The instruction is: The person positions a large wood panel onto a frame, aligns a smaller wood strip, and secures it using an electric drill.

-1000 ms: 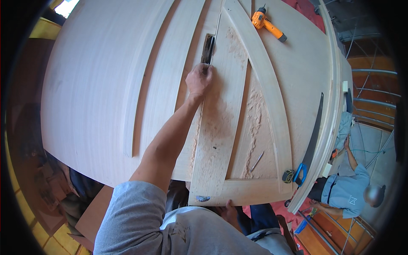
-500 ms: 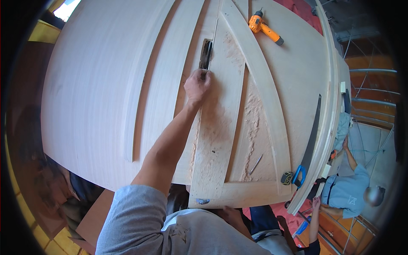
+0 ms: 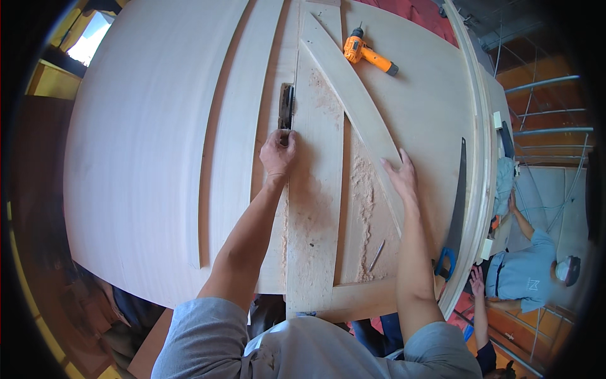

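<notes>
My left hand is closed around the near end of a narrow, dark, block-like tool with a metallic strip. Its exact kind is unclear. The tool lies along the edge of a long pale wooden board. My right hand straddles a slanting wooden board, thumb at one edge and fingers at the other. Wood shavings lie between the two boards, beside a thin pen-like item. My right forearm hides the slanting board's near end.
An orange cordless drill lies beyond the slanting board. To the right are a handsaw with a blue handle and long stacked strips. Another person works at the far right. A large pale panel spreads left.
My right hand has come up from the near edge onto the slanting board. My left hand keeps hold of the dark tool. The whole view has shifted slightly.
</notes>
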Demonstrator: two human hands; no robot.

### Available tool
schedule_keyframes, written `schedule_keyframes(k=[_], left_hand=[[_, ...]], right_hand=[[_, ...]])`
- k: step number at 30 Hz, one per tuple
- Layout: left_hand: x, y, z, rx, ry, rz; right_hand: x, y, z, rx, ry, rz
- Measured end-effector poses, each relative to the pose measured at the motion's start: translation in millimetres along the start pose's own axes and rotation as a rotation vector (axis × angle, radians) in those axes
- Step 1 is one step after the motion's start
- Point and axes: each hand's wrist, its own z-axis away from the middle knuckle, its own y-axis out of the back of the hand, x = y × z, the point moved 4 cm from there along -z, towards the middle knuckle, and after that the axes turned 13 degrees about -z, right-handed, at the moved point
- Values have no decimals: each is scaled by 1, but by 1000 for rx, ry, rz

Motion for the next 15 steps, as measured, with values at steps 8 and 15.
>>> schedule_keyframes(k=[8,15], left_hand=[[-2,1,3,29,-27,-16],[-10,8,4,37,-11,17]], right_hand=[[-18,-18,-15,-24,-37,48],[-38,-17,-1,-9,-24,-29]])
